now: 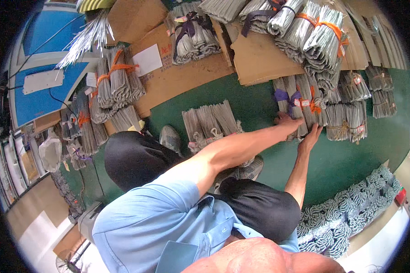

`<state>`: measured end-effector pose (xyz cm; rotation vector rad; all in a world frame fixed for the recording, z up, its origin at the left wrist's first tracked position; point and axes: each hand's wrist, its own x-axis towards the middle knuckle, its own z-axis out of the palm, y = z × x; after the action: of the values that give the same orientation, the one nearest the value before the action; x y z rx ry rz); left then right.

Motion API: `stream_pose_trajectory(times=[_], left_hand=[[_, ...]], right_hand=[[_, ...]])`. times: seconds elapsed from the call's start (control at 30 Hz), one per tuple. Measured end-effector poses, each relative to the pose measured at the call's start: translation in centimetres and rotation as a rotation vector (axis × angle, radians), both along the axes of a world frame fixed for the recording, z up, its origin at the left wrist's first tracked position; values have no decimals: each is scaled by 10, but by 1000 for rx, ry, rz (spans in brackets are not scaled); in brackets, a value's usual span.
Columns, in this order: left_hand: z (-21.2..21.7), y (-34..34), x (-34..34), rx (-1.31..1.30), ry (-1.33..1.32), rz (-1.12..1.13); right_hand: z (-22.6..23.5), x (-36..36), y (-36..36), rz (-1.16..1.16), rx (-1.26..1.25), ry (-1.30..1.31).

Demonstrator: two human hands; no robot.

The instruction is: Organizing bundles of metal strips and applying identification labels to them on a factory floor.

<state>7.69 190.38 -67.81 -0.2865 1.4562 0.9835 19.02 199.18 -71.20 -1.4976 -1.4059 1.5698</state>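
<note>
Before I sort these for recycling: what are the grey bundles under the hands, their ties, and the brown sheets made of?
Grey bundle under both hands: likely thin metal strips or wire, by its dull silvery sheen and fine parallel ridges; plastic not excluded. Its ties: soft purple and orange ribbon, knotted, probably plastic or cloth. Brown sheets: matte corrugated cardboard, edges bent and torn.

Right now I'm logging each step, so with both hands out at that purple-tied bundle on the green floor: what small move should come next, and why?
Probably close both hands on the bundle and draw it nearer. The left hand lies on its near end, the right hand touches beside it with fingers spread, and neither grips yet. Both arms are stretched far forward over the floor.
</note>
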Motion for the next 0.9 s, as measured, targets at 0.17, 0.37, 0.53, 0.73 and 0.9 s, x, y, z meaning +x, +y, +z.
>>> stream_pose_trajectory(times=[0.17,0.37,0.53,0.73,0.9], left_hand=[[-5,-83,-38,2,546,-340],[19,-224,-105,-328,1208,182],[12,-318,-76,-769,681,150],[-66,-383,7,-368,306,210],[-35,-360,-13,-232,264,214]], right_hand=[[33,-8,-26,-56,354,-271],[55,-29,-129,710,704,-353],[26,-37,-156,1078,454,-510],[36,-45,-174,1293,180,-454],[17,-46,-194,1291,211,-538]])
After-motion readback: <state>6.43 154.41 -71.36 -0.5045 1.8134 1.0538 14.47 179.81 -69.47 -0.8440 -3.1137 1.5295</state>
